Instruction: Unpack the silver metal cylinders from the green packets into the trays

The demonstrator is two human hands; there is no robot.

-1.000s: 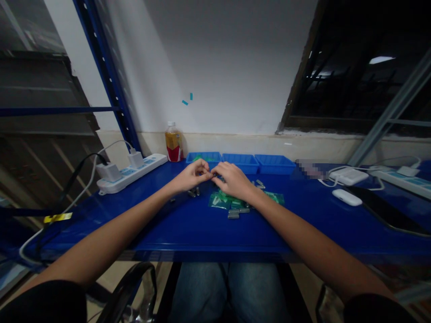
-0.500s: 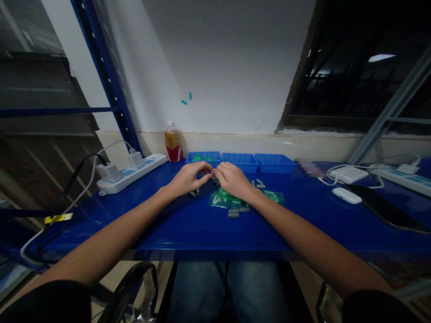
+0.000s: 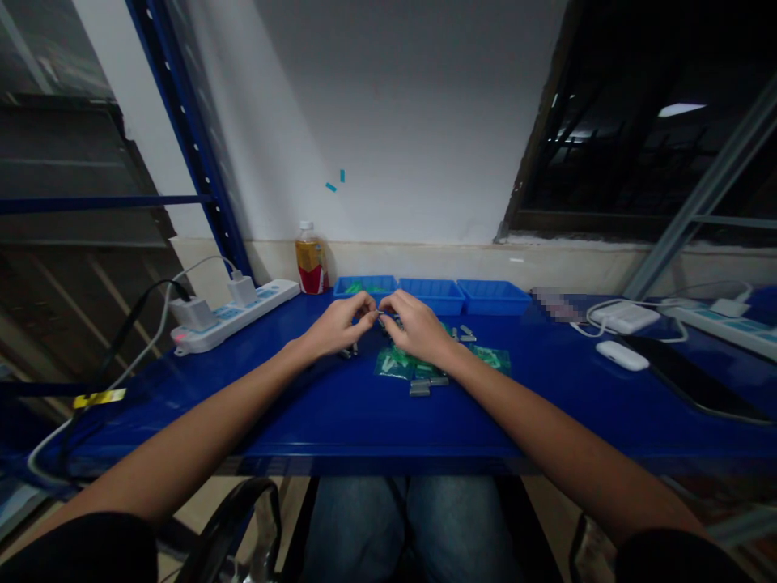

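Both my hands meet over the middle of the blue table, with a small metallic piece (image 3: 381,315) between their fingertips. My left hand (image 3: 341,324) pinches it between thumb and forefinger. My right hand (image 3: 418,328) has its fingers curled around the other side of the piece, whose exact kind is too small to make out. Beneath the right hand lie small green plastic bags (image 3: 396,363), partly hidden by it. Several grey metal bars (image 3: 419,389) lie in front of the bags, and more metal pieces (image 3: 467,334) sit behind the right wrist.
Three blue trays (image 3: 432,296) line the wall; the left one holds green pieces. A drink bottle (image 3: 312,261) and a power strip (image 3: 243,314) stand at left. To the right lie a white earphone case (image 3: 622,355), a dark phone (image 3: 698,380) and a white charger with cable (image 3: 622,317).
My right fingers have opened slightly and shifted around the small piece, which shows more now. The left hand stays nearly in place, and the view has moved a little.
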